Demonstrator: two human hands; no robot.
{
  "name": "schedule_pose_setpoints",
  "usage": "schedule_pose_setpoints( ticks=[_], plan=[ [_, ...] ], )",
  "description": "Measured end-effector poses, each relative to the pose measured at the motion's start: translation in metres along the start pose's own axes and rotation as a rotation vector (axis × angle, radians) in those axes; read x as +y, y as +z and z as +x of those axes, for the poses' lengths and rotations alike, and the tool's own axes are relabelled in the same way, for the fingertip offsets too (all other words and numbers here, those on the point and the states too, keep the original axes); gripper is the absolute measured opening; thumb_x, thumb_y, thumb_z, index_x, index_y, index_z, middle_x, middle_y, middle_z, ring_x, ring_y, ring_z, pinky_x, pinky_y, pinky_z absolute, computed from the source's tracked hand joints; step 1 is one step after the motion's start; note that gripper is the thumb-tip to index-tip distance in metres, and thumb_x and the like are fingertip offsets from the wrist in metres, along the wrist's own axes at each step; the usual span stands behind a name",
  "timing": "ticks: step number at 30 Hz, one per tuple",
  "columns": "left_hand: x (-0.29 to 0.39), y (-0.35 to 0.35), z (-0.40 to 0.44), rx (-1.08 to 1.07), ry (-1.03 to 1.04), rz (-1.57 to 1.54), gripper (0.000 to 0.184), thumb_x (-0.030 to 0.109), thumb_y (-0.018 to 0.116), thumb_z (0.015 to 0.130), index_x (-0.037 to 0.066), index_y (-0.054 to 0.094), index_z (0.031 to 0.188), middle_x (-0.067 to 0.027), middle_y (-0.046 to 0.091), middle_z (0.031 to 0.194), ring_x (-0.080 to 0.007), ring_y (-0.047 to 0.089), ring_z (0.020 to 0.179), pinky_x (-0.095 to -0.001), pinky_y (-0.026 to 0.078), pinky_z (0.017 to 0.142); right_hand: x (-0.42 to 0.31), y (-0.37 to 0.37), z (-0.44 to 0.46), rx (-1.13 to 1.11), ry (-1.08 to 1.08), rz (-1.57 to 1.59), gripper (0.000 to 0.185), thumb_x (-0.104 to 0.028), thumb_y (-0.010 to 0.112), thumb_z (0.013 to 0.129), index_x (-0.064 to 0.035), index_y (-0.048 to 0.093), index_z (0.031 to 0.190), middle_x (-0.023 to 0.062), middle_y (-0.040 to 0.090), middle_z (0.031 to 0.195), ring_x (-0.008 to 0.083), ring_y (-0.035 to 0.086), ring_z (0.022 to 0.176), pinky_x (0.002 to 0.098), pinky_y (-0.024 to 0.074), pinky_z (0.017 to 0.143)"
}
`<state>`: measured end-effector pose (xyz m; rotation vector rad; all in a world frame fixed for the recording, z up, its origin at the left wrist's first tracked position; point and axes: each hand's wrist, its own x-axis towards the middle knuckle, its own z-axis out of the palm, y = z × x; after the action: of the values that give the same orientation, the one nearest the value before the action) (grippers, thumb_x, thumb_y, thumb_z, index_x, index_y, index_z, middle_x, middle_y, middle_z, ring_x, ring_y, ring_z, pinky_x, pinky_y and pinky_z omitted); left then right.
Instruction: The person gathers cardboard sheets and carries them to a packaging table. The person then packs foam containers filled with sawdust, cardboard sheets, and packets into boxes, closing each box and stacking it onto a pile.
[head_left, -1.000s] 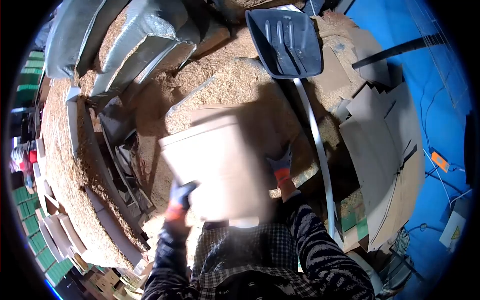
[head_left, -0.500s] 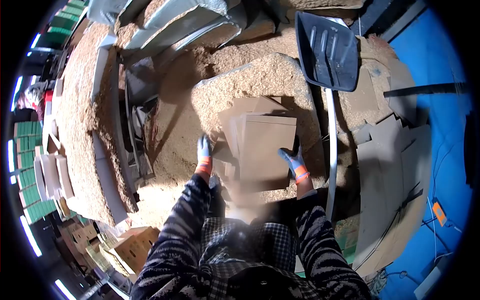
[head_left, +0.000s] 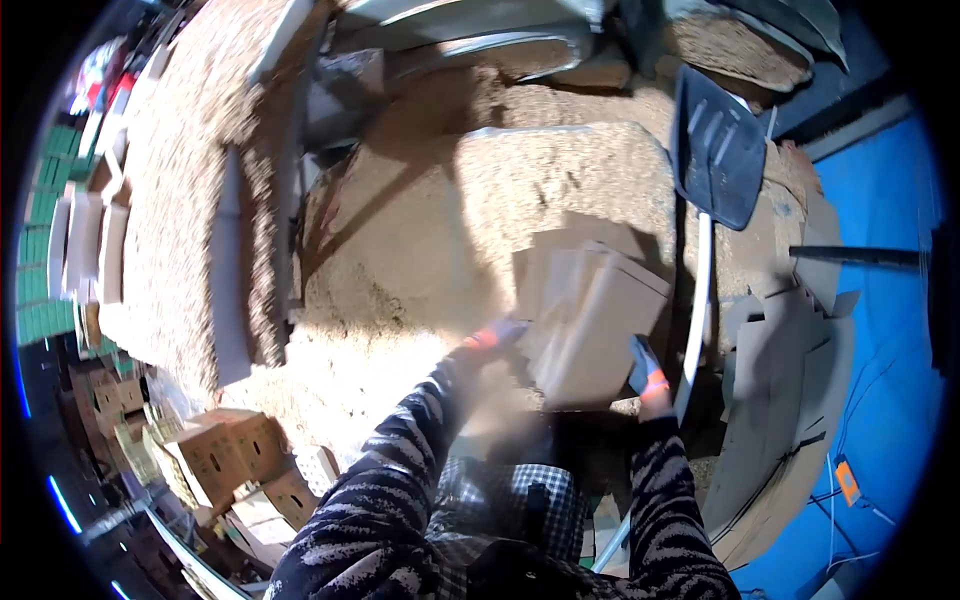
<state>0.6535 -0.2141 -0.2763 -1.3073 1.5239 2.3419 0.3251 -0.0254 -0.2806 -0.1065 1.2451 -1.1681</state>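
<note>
A loose pile of flat brown cardboard sheets (head_left: 600, 335) lies in front of me, the upper ones turned askew over those beneath. My right hand (head_left: 645, 368), in a grey-blue glove with an orange cuff, holds the pile's lower right edge. My left hand (head_left: 500, 333), gloved alike, is at the left edge of the sheets. Motion smears its fingers, so their grip is unclear. Under and behind the cardboard is a block-shaped heap of wood shavings (head_left: 560, 180).
A dark shovel (head_left: 718, 150) with a white handle stands right of the pile. Large cardboard sheets (head_left: 765, 390) lean farther right, beside a blue surface (head_left: 880, 330). Shavings spill from a long bin (head_left: 190, 200) at left. Cardboard boxes (head_left: 225, 455) sit at lower left.
My view has swung left, so the scene sits farther right. My left hand has come in against the sheets, and the upper sheets have turned clockwise. My right hand stays at their right edge.
</note>
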Motion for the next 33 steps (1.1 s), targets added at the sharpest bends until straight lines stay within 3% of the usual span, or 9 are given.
schedule_pose_setpoints(
  ticks=[6,10,14,24,27,28,29,31,33],
  plan=[
    [0.059,0.036,-0.139,0.03,0.258,-0.378,0.076,0.02,0.075,0.084,-0.002,0.041,0.148,-0.0129,0.065,0.125,-0.017,0.062,0.107,-0.0324,0.053,0.089,-0.031,0.11,-0.147,0.138,-0.134,-0.197,0.043,-0.029,0.055,0.102,-0.0054,0.055,0.138,0.0062,0.062,0.13,0.0207,0.058,0.117,0.0351,0.0471,0.101],
    [0.132,-0.015,-0.334,0.074,0.514,-0.122,0.088,0.028,0.077,0.085,-0.001,0.031,0.154,-0.0169,0.057,0.139,-0.0192,0.055,0.123,-0.0345,0.046,0.104,-0.071,0.279,-0.209,-0.003,-0.271,-0.257,0.044,-0.031,0.055,0.102,-0.0054,0.055,0.138,0.0069,0.062,0.13,0.0228,0.059,0.117,0.0372,0.0476,0.101],
    [0.138,-0.102,-0.499,-0.065,0.944,-0.359,0.089,0.028,0.078,0.087,0.0,0.028,0.155,-0.0148,0.047,0.151,-0.0172,0.044,0.134,-0.0333,0.034,0.114,-0.076,0.472,-0.27,-0.201,-0.358,-0.283,0.045,-0.032,0.054,0.103,-0.0053,0.054,0.138,0.0076,0.062,0.13,0.0249,0.059,0.117,0.0392,0.0481,0.101],
    [-0.06,-0.288,-0.834,0.539,1.008,-0.57,0.039,0.021,0.058,0.099,-0.001,0.058,0.132,-0.0038,0.064,0.111,-0.0083,0.056,0.092,-0.0272,0.048,0.081,0.027,0.824,-0.275,-0.816,-0.211,-0.425,0.045,-0.035,0.058,0.1,-0.0053,0.056,0.135,0.008,0.065,0.124,0.0266,0.064,0.109,0.0416,0.0523,0.096],
    [-0.204,-0.337,-0.82,0.925,1.102,-0.319,0.061,0.009,0.067,0.091,0.0,0.045,0.147,-0.0124,0.046,0.151,-0.0216,0.046,0.134,-0.0388,0.036,0.113,0.098,0.945,-0.271,-0.95,-0.164,-0.647,0.039,-0.026,0.061,0.097,-0.0037,0.059,0.129,0.0102,0.065,0.122,0.0252,0.062,0.11,0.0405,0.0503,0.097],
    [-0.205,-0.344,-0.857,1.071,1.084,-0.098,0.059,0.011,0.069,0.09,0.0,0.048,0.144,-0.0132,0.05,0.145,-0.0238,0.048,0.132,-0.0396,0.037,0.111,0.117,0.982,-0.265,-1.012,-0.072,-0.724,0.037,-0.019,0.062,0.095,-0.0027,0.058,0.128,0.0126,0.065,0.121,0.0264,0.061,0.112,0.0406,0.0489,0.098],
    [-0.204,-0.351,-0.895,1.229,1.05,0.114,0.057,0.012,0.071,0.089,0.001,0.05,0.141,-0.0139,0.054,0.14,-0.0261,0.05,0.13,-0.0404,0.037,0.11,0.144,1.027,-0.26,-1.146,-0.325,-0.895,0.035,-0.018,0.06,0.095,-0.002,0.059,0.127,0.0143,0.065,0.122,0.027,0.061,0.112,0.0401,0.0491,0.097],
    [-0.229,-0.371,-0.939,1.262,1.091,-0.113,0.066,0.016,0.077,0.084,0.0,0.05,0.142,-0.0143,0.055,0.14,-0.0267,0.049,0.132,-0.0401,0.038,0.111,0.19,1.11,-0.265,-1.358,-0.62,-1.118,0.032,-0.015,0.055,0.097,-0.0011,0.06,0.126,0.0171,0.064,0.123,0.0285,0.062,0.112,0.0391,0.0494,0.096],
    [-0.254,-0.397,-0.989,1.366,1.078,-0.301,0.075,0.019,0.082,0.079,-0.002,0.049,0.143,-0.0147,0.056,0.14,-0.0274,0.049,0.133,-0.0397,0.038,0.111,0.243,1.207,-0.266,-1.515,-0.495,-1.033,0.033,-0.015,0.053,0.099,-0.0004,0.06,0.128,0.0167,0.064,0.125,0.0285,0.062,0.111,0.0382,0.05,0.096]
  ],
)
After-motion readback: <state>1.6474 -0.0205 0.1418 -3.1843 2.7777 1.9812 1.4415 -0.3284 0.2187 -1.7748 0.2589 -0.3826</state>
